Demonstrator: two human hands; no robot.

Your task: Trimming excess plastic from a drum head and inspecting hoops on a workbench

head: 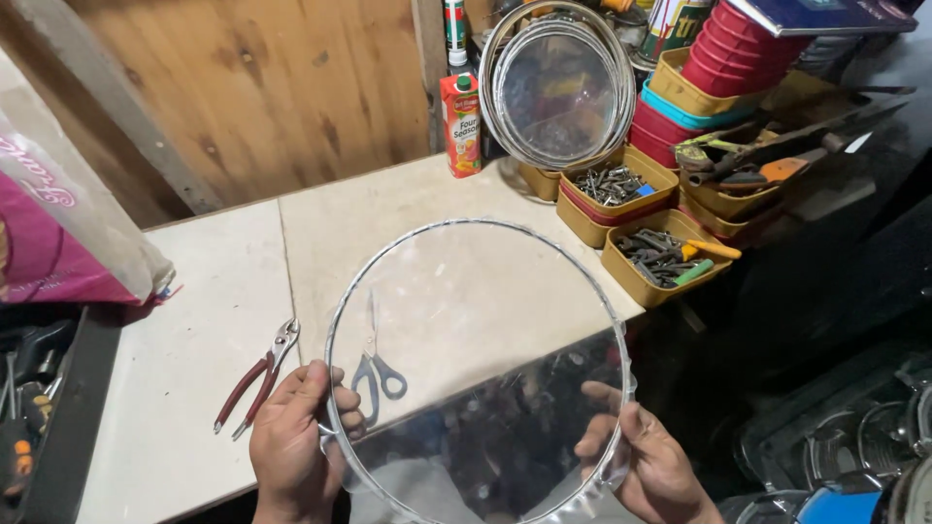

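Note:
I hold a large round disc of clear plastic with a thin wire rim (pixel 456 224) over the front edge of a pale worktop (pixel 194 320). My left hand (pixel 296 442) grips the rim at its lower left, fingers curled over the edge. At the lower right, my right hand (pixel 646 466) holds the rim with the thumb pressed on the clear sheet. Grey-handled scissors (pixel 377 369) lie on the worktop and show through the disc. Red-handled pliers (pixel 257 376) rest just left of my left hand.
More wire-rimmed clear discs (pixel 558 82) lean at the back beside a juice carton (pixel 462 121). Yellow tubs of screws (pixel 660 257) and stacked red and yellow tubs (pixel 723 58) fill the right. A pink and white sack (pixel 58 223) sits at the left, a tool tray (pixel 24 408) below it.

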